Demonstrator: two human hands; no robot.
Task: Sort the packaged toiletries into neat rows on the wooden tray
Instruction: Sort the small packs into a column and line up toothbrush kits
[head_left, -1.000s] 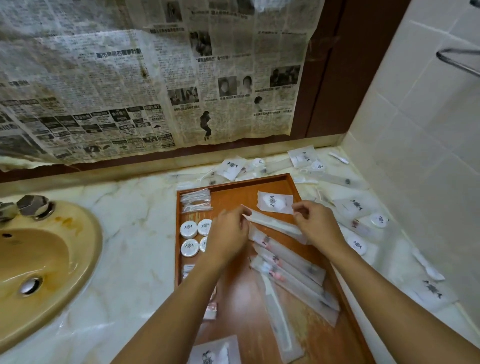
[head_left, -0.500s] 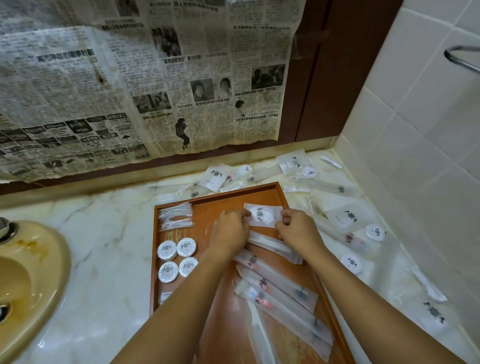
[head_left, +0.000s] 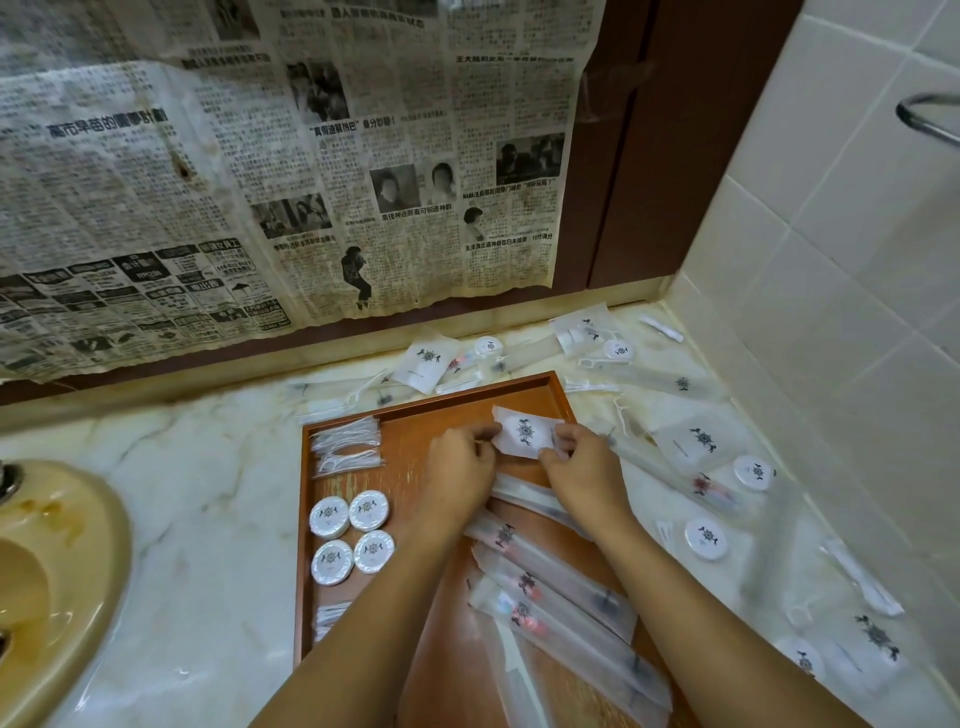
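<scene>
glossy wooden tray, polished marble counter, yellowed newspaper

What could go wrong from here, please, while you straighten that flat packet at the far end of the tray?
Both hands, left hand and right hand, pinch the flat packet, and the forearms hang over the long sachets; lowering them might knock that row askew. The packet sits close to the tray's far right rim and may end up propped on it.

Yellowed newspaper over dark wood panel, white tiled wall, marble counter, beige sink
</scene>
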